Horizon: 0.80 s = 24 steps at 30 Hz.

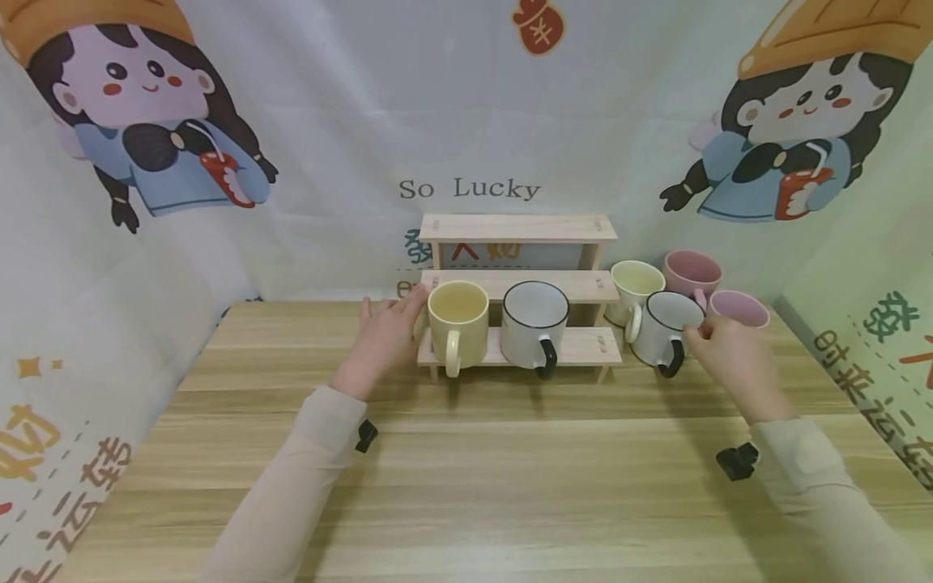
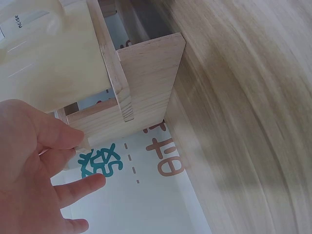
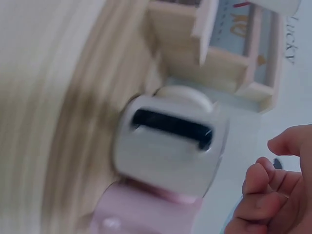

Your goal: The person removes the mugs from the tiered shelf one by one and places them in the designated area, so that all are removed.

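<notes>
My left hand (image 1: 385, 338) pinches the left end of the three-tier wooden shelf (image 1: 519, 227) between thumb and forefinger, with the other fingers spread. On its lowest tier stand a yellow mug (image 1: 470, 334) at the left and a white mug with a black rim and black handle (image 1: 528, 336) beside it. To the right of the shelf, my right hand (image 1: 736, 364) hovers by a second white black-rimmed mug (image 3: 168, 146). In the right wrist view its thumb and loosely bent fingers are apart and hold nothing. The mug's black handle points toward the front.
Behind that white mug are a pale cream mug (image 1: 636, 283) and a dark pink mug (image 1: 691, 270). A lighter pink mug (image 1: 739, 305) is partly hidden by the right hand. The wooden table (image 1: 525, 486) extends in front; a printed cloth (image 1: 350, 105) hangs behind.
</notes>
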Each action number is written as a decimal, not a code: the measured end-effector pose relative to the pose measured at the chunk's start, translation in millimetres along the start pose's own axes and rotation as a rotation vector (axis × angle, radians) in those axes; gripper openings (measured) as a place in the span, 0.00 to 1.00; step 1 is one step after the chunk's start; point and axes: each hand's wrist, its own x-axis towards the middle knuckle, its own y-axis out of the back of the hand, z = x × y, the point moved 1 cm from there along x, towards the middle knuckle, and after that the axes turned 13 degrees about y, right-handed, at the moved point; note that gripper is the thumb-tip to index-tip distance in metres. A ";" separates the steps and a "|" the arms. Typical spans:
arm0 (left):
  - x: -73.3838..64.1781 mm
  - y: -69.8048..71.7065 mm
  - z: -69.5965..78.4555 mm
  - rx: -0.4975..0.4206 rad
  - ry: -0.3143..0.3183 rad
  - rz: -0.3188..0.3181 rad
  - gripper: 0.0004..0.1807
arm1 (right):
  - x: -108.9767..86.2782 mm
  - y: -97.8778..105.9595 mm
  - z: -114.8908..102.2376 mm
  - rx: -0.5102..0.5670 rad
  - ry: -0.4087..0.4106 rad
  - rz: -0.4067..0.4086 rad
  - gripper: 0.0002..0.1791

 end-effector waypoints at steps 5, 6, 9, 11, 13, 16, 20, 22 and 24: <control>-0.5 -0.6 -1.5 -0.006 0.001 0.002 0.32 | 7.2 -1.3 -21.7 0.006 0.042 -0.029 0.19; -0.7 -0.7 -1.7 -0.007 0.001 0.000 0.32 | 8.3 -1.7 -26.6 0.008 0.047 -0.033 0.20; -1.6 -0.8 -1.3 -0.008 0.003 -0.007 0.32 | 9.3 -3.1 -42.0 0.000 0.065 -0.024 0.23; -2.2 -0.8 -0.4 -0.007 0.005 -0.015 0.32 | 9.5 -4.3 -50.6 0.008 0.085 -0.009 0.23; -2.4 -0.9 0.1 -0.006 0.003 -0.016 0.32 | 9.6 -5.6 -57.5 0.014 0.109 0.007 0.22; -2.3 -0.6 0.6 -0.008 -0.001 -0.009 0.33 | 10.6 -8.4 -64.0 0.025 0.145 0.020 0.21; -0.9 -0.1 0.6 -0.006 -0.011 0.001 0.33 | 9.9 -10.4 -73.5 0.015 0.169 0.036 0.21; -0.5 0.4 0.4 -0.008 -0.012 0.000 0.33 | 9.3 -10.9 -79.5 0.011 0.169 0.033 0.22; -0.5 0.8 0.2 -0.013 -0.006 -0.004 0.33 | 9.3 -12.4 -86.3 0.017 0.169 0.025 0.22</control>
